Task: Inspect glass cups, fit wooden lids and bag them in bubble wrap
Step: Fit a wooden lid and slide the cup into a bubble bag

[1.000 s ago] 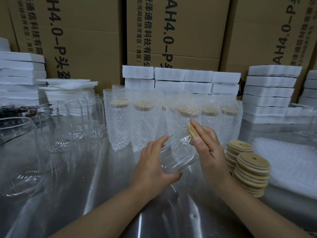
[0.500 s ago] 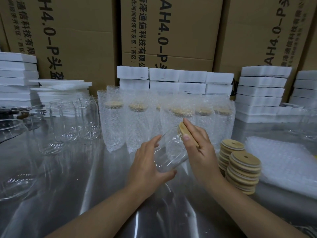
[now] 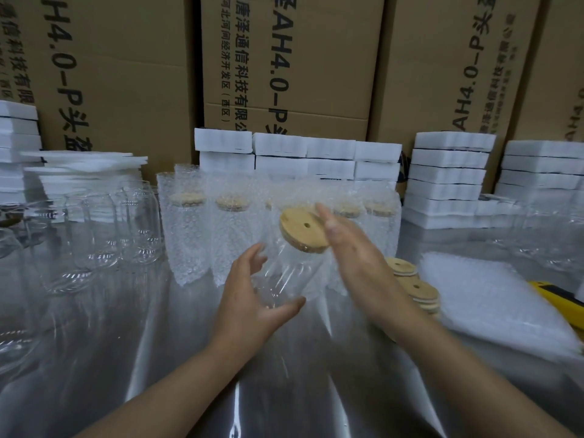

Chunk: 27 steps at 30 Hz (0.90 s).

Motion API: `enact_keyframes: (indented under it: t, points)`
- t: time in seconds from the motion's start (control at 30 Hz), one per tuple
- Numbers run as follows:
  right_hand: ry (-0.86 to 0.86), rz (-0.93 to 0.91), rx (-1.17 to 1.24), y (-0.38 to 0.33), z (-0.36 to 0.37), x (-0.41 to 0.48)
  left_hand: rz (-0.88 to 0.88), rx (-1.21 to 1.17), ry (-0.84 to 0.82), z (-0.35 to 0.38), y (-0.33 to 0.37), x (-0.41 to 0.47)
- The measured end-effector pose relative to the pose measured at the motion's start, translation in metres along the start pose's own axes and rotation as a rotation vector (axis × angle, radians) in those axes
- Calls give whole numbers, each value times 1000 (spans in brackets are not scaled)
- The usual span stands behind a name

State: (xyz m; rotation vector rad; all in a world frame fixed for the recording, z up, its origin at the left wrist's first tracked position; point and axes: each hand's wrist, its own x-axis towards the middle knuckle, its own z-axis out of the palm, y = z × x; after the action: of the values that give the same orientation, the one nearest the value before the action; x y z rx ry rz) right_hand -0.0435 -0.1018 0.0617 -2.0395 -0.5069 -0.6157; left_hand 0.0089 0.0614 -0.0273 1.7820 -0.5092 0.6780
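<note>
- Cardboard cartons (image 3: pixel 120 90) wall off the back; before them, on the shiny table (image 3: pixel 158 358), stands a row of bubble-wrapped cups (image 3: pixel 189 235).
- Just in front of that row, my left hand (image 3: pixel 249 301) holds the glass cup (image 3: pixel 284 276) tilted, fingers (image 3: pixel 252 257) and thumb curled round its lower body.
- Its wooden lid (image 3: pixel 301 227) sits on the mouth.
- My right hand (image 3: pixel 354 251) is flat, its digits straight, at the lid's right edge; blur hides whether it touches.
- I judge the glass light, stiff, slick and breakable. It is best gripped round the body, never by the lid, which may pop off.
</note>
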Motion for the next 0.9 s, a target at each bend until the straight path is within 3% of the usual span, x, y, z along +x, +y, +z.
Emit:
enact_keyframes:
  t: [0.1,0.2,0.23,0.33,0.37,0.43,0.63,0.77,0.9]
  points:
    - [220,83,-62,12,-48,14,-35,-97,15,0,-1,2]
    - [423,312,-487,54,-107,23,-38,-123,25,-3,0,3]
    - [359,465,-661,73,-124,24,-41,-131,24,-4,1,3]
    - [-106,870,-1005,120,-143,15,-50,-151,17,-4,2,4]
    - [-173,935,-1064,127,-141,10,-49,-154,16,-4,2,4]
    - [-54,978,-1039,138,-139,1,-46,-154,18,-4,3,5]
    - [254,953,-946,123,-136,2,-63,-192,31,-5,5,6]
    - [526,689,-893,88,-142,8,-85,-224,59,-5,8,8]
    - [623,399,-758,43,-132,25,-82,-232,76,-6,9,9]
